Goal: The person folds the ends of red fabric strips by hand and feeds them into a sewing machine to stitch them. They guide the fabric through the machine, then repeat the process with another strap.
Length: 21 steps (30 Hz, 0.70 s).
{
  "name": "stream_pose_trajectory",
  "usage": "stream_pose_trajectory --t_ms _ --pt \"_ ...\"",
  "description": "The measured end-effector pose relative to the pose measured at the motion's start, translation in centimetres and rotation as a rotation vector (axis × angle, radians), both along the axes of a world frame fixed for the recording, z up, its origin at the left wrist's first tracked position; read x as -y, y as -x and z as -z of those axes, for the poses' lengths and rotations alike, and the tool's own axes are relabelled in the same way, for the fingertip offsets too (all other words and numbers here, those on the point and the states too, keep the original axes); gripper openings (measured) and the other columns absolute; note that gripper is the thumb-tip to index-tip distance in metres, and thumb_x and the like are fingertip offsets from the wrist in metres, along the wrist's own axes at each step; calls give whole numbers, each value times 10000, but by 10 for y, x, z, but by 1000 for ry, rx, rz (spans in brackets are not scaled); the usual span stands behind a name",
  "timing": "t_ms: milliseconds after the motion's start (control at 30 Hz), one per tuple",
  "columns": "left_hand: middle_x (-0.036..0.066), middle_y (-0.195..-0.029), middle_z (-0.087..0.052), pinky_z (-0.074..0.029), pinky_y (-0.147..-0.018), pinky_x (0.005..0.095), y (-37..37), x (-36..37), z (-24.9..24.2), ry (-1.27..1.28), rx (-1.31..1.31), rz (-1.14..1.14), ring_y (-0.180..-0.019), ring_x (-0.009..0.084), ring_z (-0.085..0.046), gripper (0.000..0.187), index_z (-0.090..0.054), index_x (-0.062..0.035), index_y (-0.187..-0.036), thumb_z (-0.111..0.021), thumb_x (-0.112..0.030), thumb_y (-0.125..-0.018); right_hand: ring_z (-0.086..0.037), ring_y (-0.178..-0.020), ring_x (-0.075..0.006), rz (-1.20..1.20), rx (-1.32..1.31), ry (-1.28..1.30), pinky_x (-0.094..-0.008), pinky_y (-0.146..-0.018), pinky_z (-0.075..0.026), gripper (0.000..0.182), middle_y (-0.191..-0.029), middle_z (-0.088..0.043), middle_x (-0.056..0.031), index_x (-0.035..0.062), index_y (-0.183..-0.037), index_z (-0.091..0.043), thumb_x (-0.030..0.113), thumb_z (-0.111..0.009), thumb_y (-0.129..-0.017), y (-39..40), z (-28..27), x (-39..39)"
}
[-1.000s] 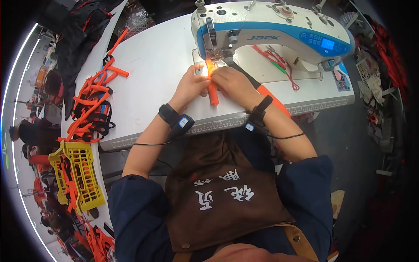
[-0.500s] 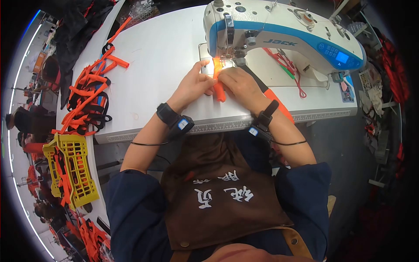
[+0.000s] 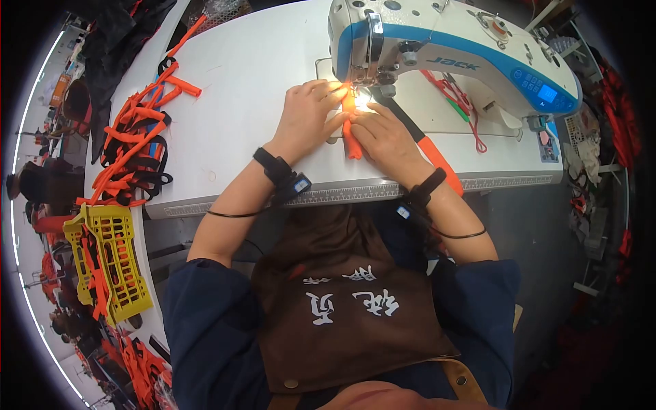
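Under the lit needle area of the sewing machine (image 3: 437,51) lies a folded orange fabric strip (image 3: 352,142), its rolled end pointing towards me. My left hand (image 3: 307,115) is on the strip's left side, fingertips pressed together at the cloth close to the presser foot and thumb lower down. From the right, my right hand (image 3: 388,140) pinches the same strip just below the needle; its fingertips are partly lost in the glare. A black strap with an orange end (image 3: 439,162) runs beneath my right wrist and past the table edge.
A tangle of orange and black straps (image 3: 140,140) lies on the table's left side. Below it stands a yellow basket (image 3: 123,263) holding more strips. Red cord and green-handled snips (image 3: 458,109) rest under the machine arm. A ruler edge (image 3: 328,195) lines the table front.
My left hand has moved up along the strip, its fingers now close to the presser foot. My right hand stays on the cloth. The whole view has shifted slightly.
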<state>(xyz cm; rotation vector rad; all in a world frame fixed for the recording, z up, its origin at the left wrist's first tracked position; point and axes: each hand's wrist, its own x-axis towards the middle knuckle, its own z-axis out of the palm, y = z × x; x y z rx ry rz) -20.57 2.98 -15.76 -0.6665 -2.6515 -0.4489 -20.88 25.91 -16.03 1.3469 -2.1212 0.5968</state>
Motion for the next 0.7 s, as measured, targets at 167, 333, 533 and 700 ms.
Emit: stream_pose_trajectory --t_ms 167,333,533,700 --pt "74 -1400 -685 -405 -1110 474 -1 -1 5 33 -40 -32 -1357 284 -583 480 -710 -113 -1392 -739 -395 -1004 -722 -1028 -263 15 -8 -7 -457 -1139 -519 119 -1022 -723 -113 23 -962 -680 32 -687 -844 1 1 1" --pt "43 -1362 -694 -415 -1069 485 7 0 10 22 -71 -45 -1327 273 -589 457 -734 -142 -1342 -756 -407 -970 -727 -1031 -247 37 -18 -17 -430 -1087 -537 120 -1036 -744 -92 29 -971 -702 49 -691 -853 5 2 1" --pt "41 -1380 -691 -400 -1090 497 14 1 9 33 -23 -68 -1347 277 -584 452 -737 -135 -1334 -752 -413 -978 -711 -1086 -229 67 -35 -41 -380 -975 -529 168 -1076 -765 -64 36 -989 -729 79 -701 -830 13 3 3" --pt "71 -1378 -689 -377 -1125 507 24 6 14 58 -34 -76 -1388 298 -566 441 -740 -120 -1329 -746 -400 -988 -698 -1084 -234 88 -45 -48 -383 -959 -524 175 -1042 -756 -54 46 -972 -728 75 -709 -800 19 5 6"
